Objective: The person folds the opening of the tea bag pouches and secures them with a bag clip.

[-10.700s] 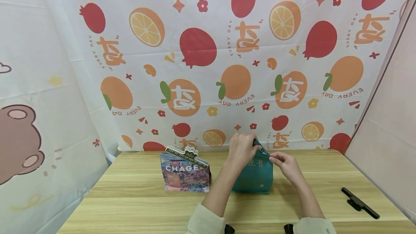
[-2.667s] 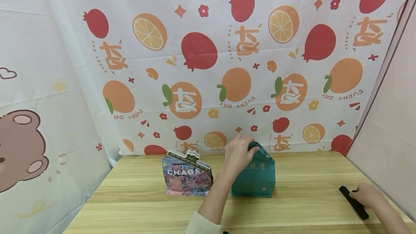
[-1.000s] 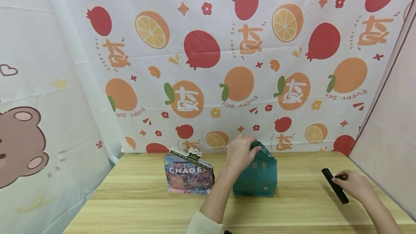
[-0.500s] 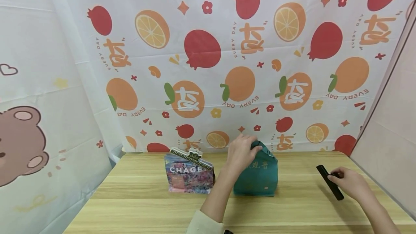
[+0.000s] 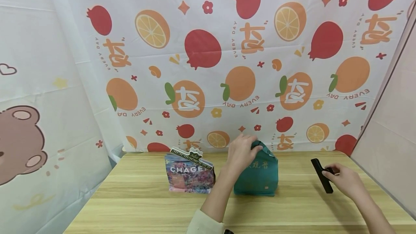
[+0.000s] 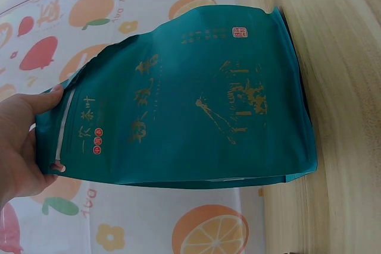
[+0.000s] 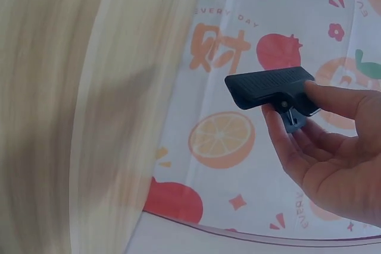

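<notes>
A teal tea bag (image 5: 256,178) with gold characters stands upright on the table. My left hand (image 5: 240,151) pinches its folded top edge; in the left wrist view the thumb of the left hand (image 6: 24,129) lies over the front of the bag (image 6: 196,99) near a pale strip. On the right, my right hand (image 5: 346,180) holds a long black bag clip (image 5: 321,176) by its handle, raised above the table with a shadow below. The right wrist view shows the thumb and fingers of the right hand (image 7: 339,159) around the handle levers of the clip (image 7: 268,87).
Left of the teal bag stands a colourful pouch (image 5: 190,176) lettered "CHAGE", with a decorated clip (image 5: 191,158) slanting across its top. A fruit-print curtain (image 5: 208,64) hangs behind the wooden table (image 5: 146,212). Pale cloth walls flank both sides.
My right hand left the teal bag, took up the black clip from the table's right side and has carried it leftward and up. The left hand stays at the bag's top.
</notes>
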A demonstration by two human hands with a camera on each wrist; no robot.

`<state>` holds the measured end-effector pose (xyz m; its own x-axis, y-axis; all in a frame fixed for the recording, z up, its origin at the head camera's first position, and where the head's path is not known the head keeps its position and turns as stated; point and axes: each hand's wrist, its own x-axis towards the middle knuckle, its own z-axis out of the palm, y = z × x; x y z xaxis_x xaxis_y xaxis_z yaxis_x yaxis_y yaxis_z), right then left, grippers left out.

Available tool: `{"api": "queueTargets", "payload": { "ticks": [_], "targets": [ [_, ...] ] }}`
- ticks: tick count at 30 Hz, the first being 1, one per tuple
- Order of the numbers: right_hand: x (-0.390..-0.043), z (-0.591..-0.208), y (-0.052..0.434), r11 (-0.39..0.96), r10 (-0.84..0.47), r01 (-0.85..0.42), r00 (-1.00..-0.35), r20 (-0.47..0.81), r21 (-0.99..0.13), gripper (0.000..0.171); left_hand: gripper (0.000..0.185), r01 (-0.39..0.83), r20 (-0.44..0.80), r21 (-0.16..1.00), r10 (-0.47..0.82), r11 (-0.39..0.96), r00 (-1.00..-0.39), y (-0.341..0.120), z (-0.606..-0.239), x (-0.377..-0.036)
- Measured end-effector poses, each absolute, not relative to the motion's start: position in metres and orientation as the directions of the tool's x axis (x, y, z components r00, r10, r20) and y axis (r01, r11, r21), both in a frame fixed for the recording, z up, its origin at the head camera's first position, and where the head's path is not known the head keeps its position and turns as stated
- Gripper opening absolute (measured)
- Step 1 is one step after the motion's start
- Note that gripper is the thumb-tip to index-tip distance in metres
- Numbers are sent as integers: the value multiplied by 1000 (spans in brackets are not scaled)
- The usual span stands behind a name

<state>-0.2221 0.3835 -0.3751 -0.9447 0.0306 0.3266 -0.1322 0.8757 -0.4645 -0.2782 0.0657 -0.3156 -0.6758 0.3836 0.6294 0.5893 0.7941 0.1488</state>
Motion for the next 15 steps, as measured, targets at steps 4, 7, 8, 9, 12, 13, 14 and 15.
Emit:
{"api": "queueTargets", "payload": {
  "ticks": [4,7,8,9,12,13,14,15],
  "targets": [
    [-222,-375,377,855,48,-146,-933,357,-497,33,25,588,628,145,385,796,-677,66,-316,-278],
    [-223,-374,372,836,64,-159,-922,381,-525,35,24,589,628,145,386,795,-676,66,-316,-279],
    [-223,-374,370,830,72,-160,-919,387,-534,36,24,591,629,147,386,793,-675,66,-316,-279],
    [-223,-373,368,825,78,-161,-917,391,-542,37,24,592,630,149,386,792,-674,66,-316,-279],
    [-224,-372,361,810,99,-161,-910,402,-564,39,24,596,634,153,385,788,-671,66,-316,-279],
    [-223,-372,359,803,106,-161,-909,403,-573,39,24,598,636,154,385,787,-669,66,-316,-279],
    [-223,-372,356,798,112,-161,-907,405,-581,40,23,599,637,154,384,786,-668,65,-316,-279],
    [-224,-371,354,793,117,-162,-905,408,-587,40,23,600,639,154,384,785,-667,65,-316,-279]
  ]
}}
